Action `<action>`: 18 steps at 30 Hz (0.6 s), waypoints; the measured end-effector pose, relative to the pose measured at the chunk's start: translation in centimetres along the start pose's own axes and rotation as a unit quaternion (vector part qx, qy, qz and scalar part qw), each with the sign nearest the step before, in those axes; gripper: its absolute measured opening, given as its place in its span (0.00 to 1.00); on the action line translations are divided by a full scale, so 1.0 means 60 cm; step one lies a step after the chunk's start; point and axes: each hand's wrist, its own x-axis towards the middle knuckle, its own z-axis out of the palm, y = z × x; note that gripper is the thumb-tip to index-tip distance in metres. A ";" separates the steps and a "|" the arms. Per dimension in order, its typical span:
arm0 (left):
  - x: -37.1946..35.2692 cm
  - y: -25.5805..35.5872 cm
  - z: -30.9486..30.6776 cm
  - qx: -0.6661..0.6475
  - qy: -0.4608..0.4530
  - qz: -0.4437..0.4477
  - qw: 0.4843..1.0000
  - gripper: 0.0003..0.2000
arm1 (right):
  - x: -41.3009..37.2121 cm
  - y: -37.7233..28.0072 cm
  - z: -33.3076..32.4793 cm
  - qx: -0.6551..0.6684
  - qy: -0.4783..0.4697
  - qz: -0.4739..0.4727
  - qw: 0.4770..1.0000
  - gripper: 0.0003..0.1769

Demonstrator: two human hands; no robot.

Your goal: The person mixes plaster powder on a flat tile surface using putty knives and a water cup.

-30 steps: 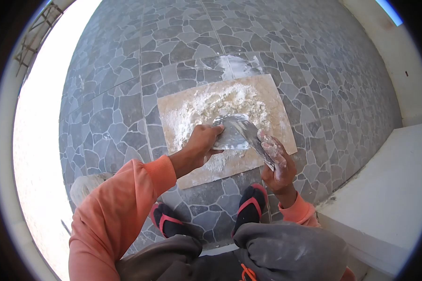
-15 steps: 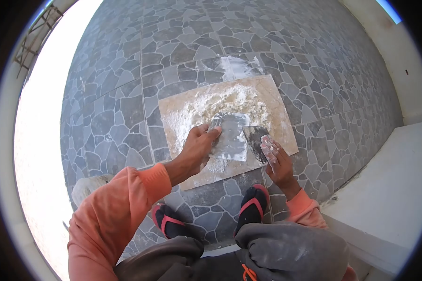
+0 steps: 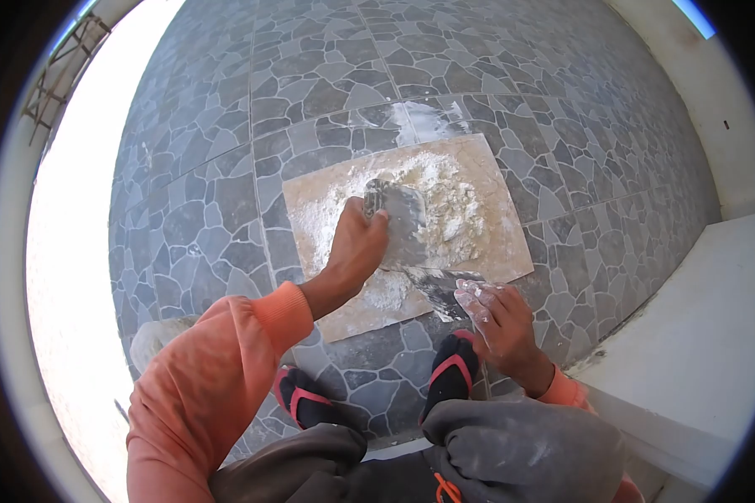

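Clamped in your left hand point(image 3: 356, 245), the scraper point(image 3: 403, 220) points ahead of your fingers into the powder point(image 3: 455, 201), while your right hand point(image 3: 503, 327) grips a second scraper point(image 3: 436, 285) crosswise.

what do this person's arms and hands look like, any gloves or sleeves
Both arms wear long salmon-orange sleeves. The left sleeve is loose and creased, with a ribbed cuff at the wrist; only the end of the right sleeve shows. No gloves on either hand. The left hand looks mostly clean, while the right hand has white powder caked on its fingers.
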 end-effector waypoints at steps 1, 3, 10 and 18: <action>-0.001 0.003 -0.001 0.017 0.008 0.012 1.000 0.15 | 0.001 0.000 0.004 0.001 -0.011 -0.002 1.000 0.25; 0.002 0.005 -0.008 0.055 0.001 0.018 0.998 0.16 | 0.005 0.001 0.014 -0.003 -0.011 -0.006 1.000 0.25; -0.016 -0.005 -0.010 0.132 -0.032 0.007 0.991 0.19 | 0.018 0.050 0.065 -0.026 0.000 0.007 1.000 0.22; -0.042 0.022 -0.026 0.185 -0.069 0.079 0.977 0.18 | 0.033 0.142 0.106 -0.109 0.000 0.038 0.993 0.15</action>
